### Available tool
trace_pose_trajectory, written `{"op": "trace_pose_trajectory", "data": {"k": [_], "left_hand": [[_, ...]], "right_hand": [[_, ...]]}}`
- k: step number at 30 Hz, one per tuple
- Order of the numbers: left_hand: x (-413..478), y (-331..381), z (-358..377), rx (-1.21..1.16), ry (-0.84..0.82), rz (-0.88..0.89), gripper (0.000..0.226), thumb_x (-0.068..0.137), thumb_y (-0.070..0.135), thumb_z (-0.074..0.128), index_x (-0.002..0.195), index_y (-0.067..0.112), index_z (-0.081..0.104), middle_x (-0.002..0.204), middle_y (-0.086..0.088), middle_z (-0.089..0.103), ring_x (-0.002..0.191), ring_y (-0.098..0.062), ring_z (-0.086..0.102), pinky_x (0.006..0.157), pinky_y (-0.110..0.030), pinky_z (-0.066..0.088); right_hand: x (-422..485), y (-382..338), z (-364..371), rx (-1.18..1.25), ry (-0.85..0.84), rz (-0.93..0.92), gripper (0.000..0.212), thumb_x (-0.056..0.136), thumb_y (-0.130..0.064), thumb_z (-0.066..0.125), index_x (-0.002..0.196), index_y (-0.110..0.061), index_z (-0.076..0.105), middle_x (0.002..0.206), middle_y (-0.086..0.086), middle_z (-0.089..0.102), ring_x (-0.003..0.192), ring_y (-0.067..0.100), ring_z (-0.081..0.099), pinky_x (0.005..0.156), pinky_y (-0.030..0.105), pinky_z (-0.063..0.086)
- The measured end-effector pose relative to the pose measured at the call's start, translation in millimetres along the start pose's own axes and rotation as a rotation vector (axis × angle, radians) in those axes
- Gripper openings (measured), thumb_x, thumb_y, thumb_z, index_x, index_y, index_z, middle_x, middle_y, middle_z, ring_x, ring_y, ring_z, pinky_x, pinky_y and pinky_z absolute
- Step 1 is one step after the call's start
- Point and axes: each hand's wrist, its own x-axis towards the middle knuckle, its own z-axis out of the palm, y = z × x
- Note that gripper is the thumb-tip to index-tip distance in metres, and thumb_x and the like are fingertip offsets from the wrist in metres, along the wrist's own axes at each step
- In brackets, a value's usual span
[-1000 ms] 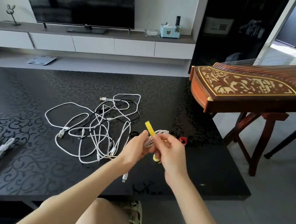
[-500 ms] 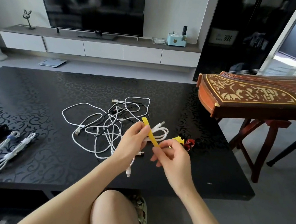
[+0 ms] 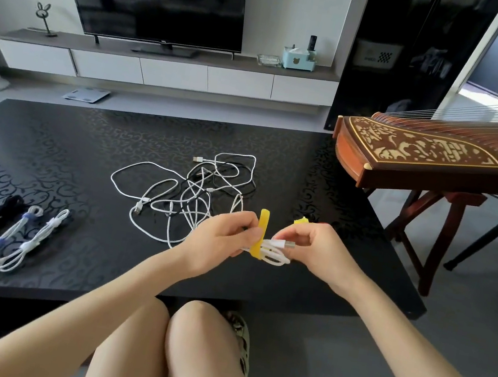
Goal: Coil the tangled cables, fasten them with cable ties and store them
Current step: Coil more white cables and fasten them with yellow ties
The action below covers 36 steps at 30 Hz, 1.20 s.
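Note:
Above the near edge of the black table [image 3: 53,138], both hands hold a small coiled white cable [image 3: 276,253]. My left hand [image 3: 223,238] pinches the coil and a yellow cable tie [image 3: 260,234] that wraps round it, one end sticking up. My right hand [image 3: 316,248] pinches the coil's other end by its plug. A tangle of white and black cables [image 3: 194,192] lies on the table just beyond my left hand. Another yellow tie [image 3: 301,220] peeks out behind my right hand.
Several tied cable bundles [image 3: 4,241], white and black, lie at the table's left front. A wooden zither on a stand [image 3: 435,159] juts in at the right, close to the table's corner. A TV and low cabinet stand at the back.
The hands have drawn apart. The yellow tie, held diagonally between them before, now wraps round the coil. The camera has tilted, so my knees show.

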Motion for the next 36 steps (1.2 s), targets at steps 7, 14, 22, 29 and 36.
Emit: {"op": "trace_pose_trajectory", "data": {"k": [7, 14, 22, 29, 36], "left_hand": [[-12.8, 1.2, 0.0, 0.304, -0.038, 0.038, 0.030, 0.098, 0.024, 0.047, 0.069, 0.026, 0.038, 0.053, 0.009, 0.036, 0.057, -0.013, 0.029, 0.058, -0.027, 0.029], [-19.0, 3.1, 2.6, 0.414, -0.058, 0.063, 0.028, 0.098, 0.025, 0.045, 0.071, 0.025, 0.039, 0.059, 0.001, 0.042, 0.058, -0.013, 0.032, 0.058, -0.023, 0.031], [-19.3, 0.8, 3.5, 0.346, -0.056, 0.003, 0.031, 0.099, 0.026, 0.045, 0.068, 0.028, 0.040, 0.056, 0.010, 0.039, 0.057, -0.011, 0.033, 0.058, -0.025, 0.030], [-18.3, 0.7, 6.9, 0.022, -0.074, -0.087, 0.028, 0.087, 0.038, 0.044, 0.065, 0.021, 0.041, 0.062, 0.002, 0.035, 0.063, -0.022, 0.031, 0.064, -0.035, 0.026], [-14.4, -2.4, 10.2, 0.183, -0.016, -0.155, 0.035, 0.097, 0.030, 0.045, 0.063, 0.027, 0.045, 0.051, 0.013, 0.039, 0.056, -0.013, 0.036, 0.065, -0.033, 0.032]], "right_hand": [[-3.1, -18.3, 10.7, 0.361, 0.094, 0.051, 0.013, 0.091, -0.006, 0.059, 0.103, -0.005, 0.064, 0.079, 0.012, 0.071, 0.070, 0.018, 0.067, 0.067, 0.024, 0.056], [-6.5, -25.5, 16.7, 0.316, 0.118, 0.054, 0.008, 0.089, -0.010, 0.063, 0.084, -0.008, 0.068, 0.073, 0.006, 0.073, 0.065, 0.014, 0.067, 0.058, 0.023, 0.052], [-10.6, -24.4, 17.9, 0.268, 0.201, 0.031, 0.008, 0.085, -0.015, 0.069, 0.078, -0.013, 0.073, 0.068, 0.002, 0.070, 0.061, 0.007, 0.060, 0.062, 0.024, 0.051], [-14.4, -22.6, 21.6, 0.114, 0.251, -0.079, 0.010, 0.084, -0.014, 0.070, 0.076, -0.020, 0.072, 0.066, -0.007, 0.070, 0.059, 0.002, 0.061, 0.055, 0.015, 0.048], [-14.3, -20.5, 27.3, 0.005, 0.279, -0.190, 0.004, 0.084, -0.017, 0.069, 0.082, -0.017, 0.073, 0.071, -0.005, 0.071, 0.070, 0.007, 0.066, 0.061, 0.015, 0.050]]}}
